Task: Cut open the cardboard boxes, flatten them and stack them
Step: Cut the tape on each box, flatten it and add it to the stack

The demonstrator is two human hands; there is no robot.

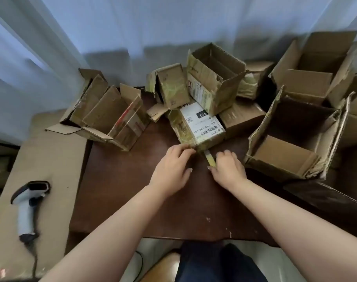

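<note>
On the table [133,200], left hand [171,167] gripping labelled box [202,127], right hand [228,169] holding half-hidden yellow cutter [210,159].

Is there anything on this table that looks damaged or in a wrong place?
Yes. The open box at the right has ragged, torn flap edges. The barcode scanner lies on its side on flat cardboard at the left, off the table.

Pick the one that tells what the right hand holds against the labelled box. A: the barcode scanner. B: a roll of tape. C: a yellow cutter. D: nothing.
C: the right hand has its grip on a yellow cutter whose tip meets the near end of the labelled box, which the left hand steadies; the scanner lies apart on the left.
</note>
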